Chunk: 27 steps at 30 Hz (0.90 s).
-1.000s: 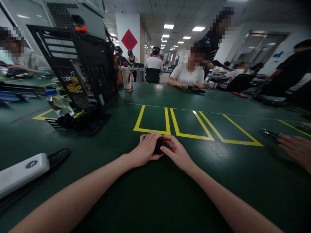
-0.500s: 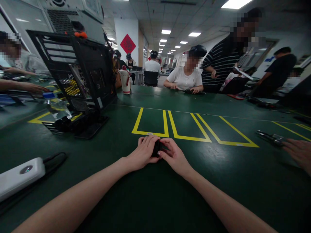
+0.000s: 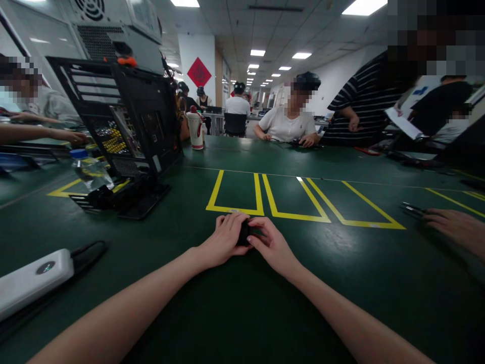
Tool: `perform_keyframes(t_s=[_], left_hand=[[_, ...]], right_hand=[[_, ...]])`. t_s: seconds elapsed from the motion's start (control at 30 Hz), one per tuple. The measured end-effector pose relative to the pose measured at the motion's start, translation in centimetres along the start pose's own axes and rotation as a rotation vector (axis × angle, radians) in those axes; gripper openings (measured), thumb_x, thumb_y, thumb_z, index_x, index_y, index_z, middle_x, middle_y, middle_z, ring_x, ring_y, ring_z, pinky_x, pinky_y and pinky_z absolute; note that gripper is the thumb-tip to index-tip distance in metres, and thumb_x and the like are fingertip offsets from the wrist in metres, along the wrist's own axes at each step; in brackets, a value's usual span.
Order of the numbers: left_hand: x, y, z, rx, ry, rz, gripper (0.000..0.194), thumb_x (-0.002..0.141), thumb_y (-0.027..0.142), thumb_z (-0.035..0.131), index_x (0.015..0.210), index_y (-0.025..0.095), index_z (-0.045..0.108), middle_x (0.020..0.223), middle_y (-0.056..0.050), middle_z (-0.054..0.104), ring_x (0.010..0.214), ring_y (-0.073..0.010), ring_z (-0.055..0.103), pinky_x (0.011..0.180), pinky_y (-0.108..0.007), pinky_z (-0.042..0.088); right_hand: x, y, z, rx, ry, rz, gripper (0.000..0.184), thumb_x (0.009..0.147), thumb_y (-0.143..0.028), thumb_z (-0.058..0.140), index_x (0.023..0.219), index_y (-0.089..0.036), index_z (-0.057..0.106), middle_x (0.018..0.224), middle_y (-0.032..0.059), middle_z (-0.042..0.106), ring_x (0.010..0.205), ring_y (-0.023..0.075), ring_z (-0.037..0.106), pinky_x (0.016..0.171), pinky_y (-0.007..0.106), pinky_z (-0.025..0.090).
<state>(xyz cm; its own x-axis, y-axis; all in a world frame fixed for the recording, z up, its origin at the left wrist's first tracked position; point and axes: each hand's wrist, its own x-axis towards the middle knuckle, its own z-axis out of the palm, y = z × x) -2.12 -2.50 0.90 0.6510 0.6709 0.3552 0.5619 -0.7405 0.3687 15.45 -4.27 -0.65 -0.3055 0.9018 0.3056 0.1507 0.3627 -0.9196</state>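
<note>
A small black object lies between my two hands on the dark green table; its kind is hard to make out because fingers cover most of it. My left hand is closed over its left side, fingers on top and thumb at the near edge. On the other side, my right hand curves its fingers and thumb against the object's right side. Just beyond my fingers is a yellow tape outline on the tabletop.
A black computer case frame stands at the left beside a water bottle. A white power strip-like device with a cable lies near left. Further back is a paper cup. Another person's hand covers a dark tool at right.
My hands stay in place around the black object. The co-worker's hand at right has slid left over the tool. The person in the striped shirt has moved closer at the right.
</note>
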Motion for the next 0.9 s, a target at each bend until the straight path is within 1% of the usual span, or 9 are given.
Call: perform_keyframes(t_s=[0.07, 0.13, 0.3, 0.37, 0.5, 0.67, 0.73, 0.8, 0.9], left_hand=[[-0.02, -0.05, 0.05, 0.002, -0.003, -0.002, 0.057, 0.079, 0.028, 0.058, 0.124, 0.020, 0.025, 0.124, -0.013, 0.042, 0.115, -0.0269, 0.041, 0.095, -0.045, 0.030], [-0.03, -0.05, 0.07, 0.001, -0.007, 0.001, 0.058, 0.078, 0.028, 0.059, 0.124, 0.019, 0.025, 0.124, -0.013, 0.042, 0.115, -0.0266, 0.040, 0.095, -0.045, 0.030], [0.05, -0.19, 0.35, 0.008, 0.007, 0.016, 0.055, 0.079, 0.030, 0.057, 0.123, 0.018, 0.026, 0.122, -0.014, 0.042, 0.114, -0.0274, 0.041, 0.092, -0.044, 0.032], [0.05, -0.34, 0.61, 0.017, 0.026, 0.017, 0.055, 0.078, 0.029, 0.058, 0.122, 0.018, 0.027, 0.121, -0.013, 0.043, 0.114, -0.0281, 0.041, 0.091, -0.044, 0.033], [-0.04, -0.56, 0.92, 0.030, 0.039, 0.032, 0.055, 0.078, 0.029, 0.057, 0.122, 0.018, 0.026, 0.122, -0.014, 0.042, 0.116, -0.0287, 0.040, 0.091, -0.045, 0.032], [-0.10, -0.43, 0.71, 0.034, 0.023, 0.026, 0.057, 0.078, 0.028, 0.058, 0.123, 0.018, 0.025, 0.122, -0.014, 0.042, 0.116, -0.0288, 0.039, 0.093, -0.045, 0.031], [-0.10, -0.37, 0.60, 0.040, 0.014, 0.026, 0.057, 0.077, 0.027, 0.058, 0.123, 0.017, 0.025, 0.123, -0.014, 0.041, 0.116, -0.0286, 0.039, 0.093, -0.044, 0.030], [-0.08, -0.36, 0.55, 0.048, 0.010, 0.033, 0.058, 0.078, 0.028, 0.058, 0.123, 0.016, 0.024, 0.124, -0.015, 0.040, 0.116, -0.0288, 0.039, 0.093, -0.044, 0.030], [-0.06, -0.41, 0.60, 0.050, 0.014, 0.041, 0.057, 0.080, 0.032, 0.056, 0.124, 0.016, 0.023, 0.124, -0.015, 0.040, 0.116, -0.0291, 0.039, 0.092, -0.045, 0.031]], right_hand=[[-0.02, -0.10, -0.05, -0.014, -0.003, 0.003, 0.030, 0.080, -0.016, 0.054, 0.107, -0.026, 0.047, 0.112, 0.0035, 0.048, 0.110, 0.0186, 0.049, 0.094, 0.039, 0.046], [-0.02, -0.16, -0.10, -0.042, -0.006, -0.009, 0.030, 0.079, -0.018, 0.055, 0.107, -0.025, 0.048, 0.112, 0.0038, 0.047, 0.109, 0.0188, 0.049, 0.095, 0.039, 0.045], [-0.01, 0.10, -0.05, -0.031, -0.011, -0.006, 0.014, 0.081, -0.023, 0.053, 0.096, -0.024, 0.051, 0.110, 0.0041, 0.048, 0.103, 0.0192, 0.053, 0.085, 0.038, 0.050], [-0.07, 0.19, 0.05, -0.009, -0.010, -0.008, 0.012, 0.081, -0.023, 0.053, 0.093, -0.024, 0.051, 0.111, 0.0039, 0.047, 0.103, 0.0193, 0.053, 0.084, 0.037, 0.051], [-0.27, 0.06, 0.19, -0.007, 0.010, -0.042, 0.017, 0.079, -0.018, 0.054, 0.094, -0.025, 0.051, 0.110, 0.0031, 0.046, 0.109, 0.0194, 0.049, 0.090, 0.038, 0.048], [-0.39, -0.36, 0.21, -0.002, -0.010, -0.041, 0.032, 0.079, -0.015, 0.053, 0.108, -0.025, 0.045, 0.113, 0.0040, 0.046, 0.113, 0.0190, 0.047, 0.097, 0.038, 0.043], [-0.37, -0.42, 0.22, -0.032, -0.003, -0.043, 0.033, 0.078, -0.015, 0.054, 0.108, -0.024, 0.046, 0.113, 0.0042, 0.046, 0.113, 0.0192, 0.046, 0.098, 0.038, 0.042], [-0.30, -0.35, 0.24, -0.056, 0.010, -0.040, 0.028, 0.079, -0.017, 0.054, 0.105, -0.024, 0.048, 0.112, 0.0042, 0.046, 0.111, 0.0195, 0.047, 0.097, 0.038, 0.043], [-0.17, -0.11, 0.28, -0.038, 0.033, -0.020, 0.015, 0.082, -0.023, 0.051, 0.097, -0.023, 0.052, 0.111, 0.0042, 0.047, 0.108, 0.0197, 0.049, 0.092, 0.039, 0.045]])
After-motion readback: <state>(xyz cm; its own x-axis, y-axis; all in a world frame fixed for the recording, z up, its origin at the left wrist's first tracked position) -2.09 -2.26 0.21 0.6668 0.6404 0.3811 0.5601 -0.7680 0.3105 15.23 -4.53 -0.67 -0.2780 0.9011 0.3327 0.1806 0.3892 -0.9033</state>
